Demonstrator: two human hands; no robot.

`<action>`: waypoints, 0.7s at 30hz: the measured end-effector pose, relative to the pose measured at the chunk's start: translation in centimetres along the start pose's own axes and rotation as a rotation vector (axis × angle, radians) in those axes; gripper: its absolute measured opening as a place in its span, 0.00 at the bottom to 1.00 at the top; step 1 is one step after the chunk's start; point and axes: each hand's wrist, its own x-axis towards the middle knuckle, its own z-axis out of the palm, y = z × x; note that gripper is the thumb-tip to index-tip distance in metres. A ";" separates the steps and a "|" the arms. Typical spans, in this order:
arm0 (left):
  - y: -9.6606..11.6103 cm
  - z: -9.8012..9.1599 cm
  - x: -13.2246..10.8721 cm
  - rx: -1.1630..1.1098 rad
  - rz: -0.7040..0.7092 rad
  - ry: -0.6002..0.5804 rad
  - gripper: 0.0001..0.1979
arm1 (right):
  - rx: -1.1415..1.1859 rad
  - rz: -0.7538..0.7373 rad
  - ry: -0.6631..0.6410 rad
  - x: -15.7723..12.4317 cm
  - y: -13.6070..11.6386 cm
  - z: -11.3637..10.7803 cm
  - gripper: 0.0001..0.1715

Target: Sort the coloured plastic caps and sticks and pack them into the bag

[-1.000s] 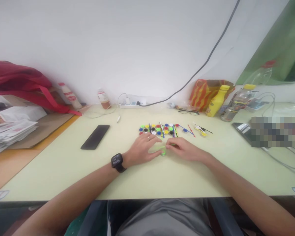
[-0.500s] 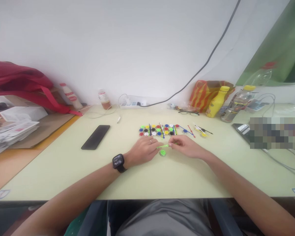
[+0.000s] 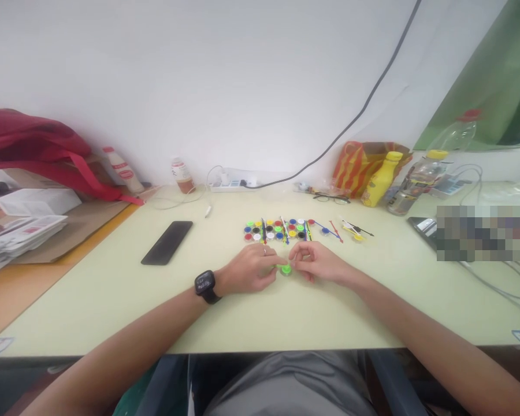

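Observation:
A small green round piece [image 3: 286, 268] lies on the pale green table [image 3: 260, 312] between my two hands. My left hand [image 3: 251, 268], with a black watch on its wrist, has its fingers curled and its fingertips on the piece's left side. From the right, my right hand [image 3: 316, 263] pinches at the same piece with thumb and forefinger. Just beyond the hands sit rows of small coloured round pieces [image 3: 277, 229] and thin coloured sticks [image 3: 333, 230].
A black phone [image 3: 167, 242] lies to the left. At the back stand small bottles [image 3: 182, 175], a power strip [image 3: 231, 184], glasses [image 3: 331, 198], a yellow bottle [image 3: 379, 179] and a clear bottle [image 3: 416, 176]. A red bag [image 3: 34, 150] and boxes fill the left; cables run right.
Half a second ago both hands held a thin green stick above the green piece. Now the stick is out of sight and both hands have come down onto the piece.

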 end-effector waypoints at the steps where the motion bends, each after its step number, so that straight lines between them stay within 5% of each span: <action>1: 0.0 0.0 0.0 0.008 0.004 -0.004 0.17 | -0.007 0.000 -0.002 0.0 0.0 0.0 0.16; 15: 1.3 -0.2 0.5 0.015 -0.028 -0.115 0.09 | -0.139 -0.051 0.042 0.0 0.4 0.2 0.15; 21: 1.2 0.0 0.1 -0.066 -0.069 -0.053 0.13 | -0.152 -0.046 0.085 -0.5 0.8 0.3 0.15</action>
